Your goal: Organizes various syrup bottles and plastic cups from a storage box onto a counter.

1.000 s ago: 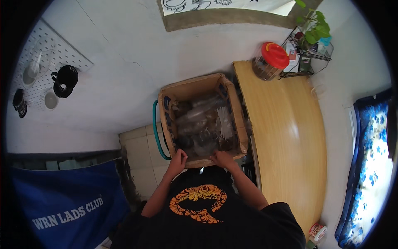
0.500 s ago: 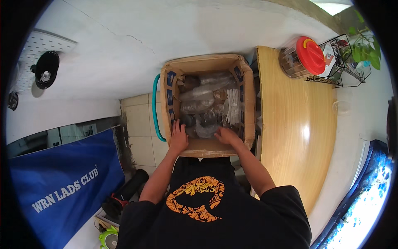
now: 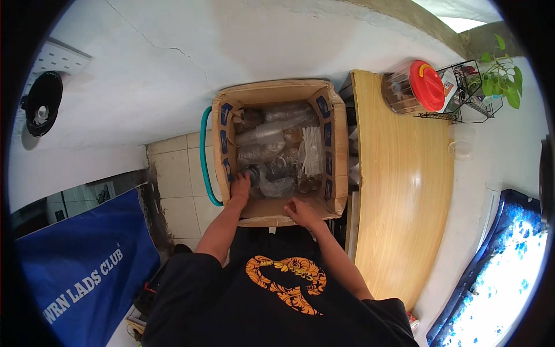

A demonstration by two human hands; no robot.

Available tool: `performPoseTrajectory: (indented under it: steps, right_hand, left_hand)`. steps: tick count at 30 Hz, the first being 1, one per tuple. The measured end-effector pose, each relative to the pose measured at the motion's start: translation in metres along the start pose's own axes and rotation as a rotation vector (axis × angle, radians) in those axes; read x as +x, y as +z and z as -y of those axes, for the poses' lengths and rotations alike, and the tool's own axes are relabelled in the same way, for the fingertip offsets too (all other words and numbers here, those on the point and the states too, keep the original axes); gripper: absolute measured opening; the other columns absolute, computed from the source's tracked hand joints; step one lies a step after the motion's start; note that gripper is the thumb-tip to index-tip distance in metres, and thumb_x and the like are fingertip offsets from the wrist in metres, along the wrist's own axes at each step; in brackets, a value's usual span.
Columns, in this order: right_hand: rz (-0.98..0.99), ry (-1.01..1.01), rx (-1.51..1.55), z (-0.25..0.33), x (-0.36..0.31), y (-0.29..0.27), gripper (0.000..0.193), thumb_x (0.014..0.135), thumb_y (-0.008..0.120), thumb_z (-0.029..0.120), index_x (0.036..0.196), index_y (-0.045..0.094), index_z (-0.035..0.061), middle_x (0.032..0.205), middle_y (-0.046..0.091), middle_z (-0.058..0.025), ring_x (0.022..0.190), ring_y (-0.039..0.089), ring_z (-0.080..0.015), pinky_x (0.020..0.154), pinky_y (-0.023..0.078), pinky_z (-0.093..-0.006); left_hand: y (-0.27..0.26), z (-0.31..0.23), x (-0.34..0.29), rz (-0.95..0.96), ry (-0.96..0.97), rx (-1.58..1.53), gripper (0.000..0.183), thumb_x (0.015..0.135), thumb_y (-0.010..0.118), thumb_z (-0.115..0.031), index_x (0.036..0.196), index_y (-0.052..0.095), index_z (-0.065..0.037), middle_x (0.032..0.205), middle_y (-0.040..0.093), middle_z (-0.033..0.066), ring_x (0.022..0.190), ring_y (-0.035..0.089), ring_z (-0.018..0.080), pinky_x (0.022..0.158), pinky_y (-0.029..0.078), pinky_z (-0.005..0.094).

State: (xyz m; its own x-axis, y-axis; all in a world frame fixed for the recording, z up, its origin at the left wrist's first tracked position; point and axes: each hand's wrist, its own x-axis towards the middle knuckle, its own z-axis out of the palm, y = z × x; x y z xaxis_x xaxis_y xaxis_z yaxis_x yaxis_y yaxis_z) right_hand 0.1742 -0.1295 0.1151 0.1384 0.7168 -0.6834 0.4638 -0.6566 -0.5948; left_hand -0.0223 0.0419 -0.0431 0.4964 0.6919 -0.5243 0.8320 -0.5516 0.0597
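Head view: left hand (image 3: 240,188) rests, fingers spread, on clear plastic bags (image 3: 276,184) inside the open cardboard box (image 3: 277,91); right hand (image 3: 299,209), fingers curled, grips the box's near flap beside the wooden desk (image 3: 402,191).

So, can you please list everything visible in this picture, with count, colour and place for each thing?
cardboard box: one, brown, open, in front of the person, beside the counter
clear plastic bags: several, transparent, inside the box
white sticks bundle: one, white, in the box's right half
hose: one, green, left of the box
wooden counter: one, light wood, right of the box
jar: one, clear with red lid, at the counter's far end
wire rack: one, black, beside the jar
plant: one, green, far right
banner: one, blue, lower left
left hand: inside the box, on the bags
right hand: on the box's near edge
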Motion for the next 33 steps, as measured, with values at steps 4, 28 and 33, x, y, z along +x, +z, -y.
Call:
performPoseTrajectory:
  steps: [4, 28, 33]
  right_hand:
    - [-0.011, 0.016, 0.073, 0.014, 0.004, 0.001, 0.036, 0.093, 0.059, 0.033, 0.111, 0.058, 0.0018, 0.103, 0.069, -0.0168, 0.1, 0.065, -0.0345, 0.086, 0.051, -0.0433]
    - [-0.442, -0.634, 0.346, 0.15, 0.039, -0.012, 0.02, 0.079, 0.075, 0.018, 0.082, 0.06, 0.0037, 0.075, 0.065, -0.009, 0.068, 0.063, -0.0193, 0.064, 0.048, -0.032]
    - [-0.558, -0.48, 0.786, 0.207, 0.002, -0.049, 0.019, 0.091, 0.067, 0.01, 0.077, 0.055, 0.004, 0.066, 0.06, -0.0044, 0.065, 0.059, -0.0138, 0.064, 0.046, -0.0298]
  left_hand:
    - [-0.013, -0.002, -0.011, -0.066, 0.005, -0.057, 0.048, 0.077, 0.072, -0.009, 0.12, 0.051, -0.009, 0.115, 0.055, 0.0205, 0.102, 0.06, 0.0411, 0.082, 0.054, 0.0457]
    - [-0.246, 0.024, -0.148, -0.44, 0.417, -1.219, 0.035, 0.089, 0.067, -0.033, 0.1, 0.053, -0.004, 0.085, 0.059, 0.0103, 0.077, 0.06, 0.0221, 0.071, 0.049, 0.0341]
    - [-0.199, 0.056, -0.124, -0.424, 0.116, -1.362, 0.033, 0.101, 0.05, -0.033, 0.094, 0.054, -0.001, 0.081, 0.06, 0.0072, 0.074, 0.058, 0.016, 0.07, 0.047, 0.032]
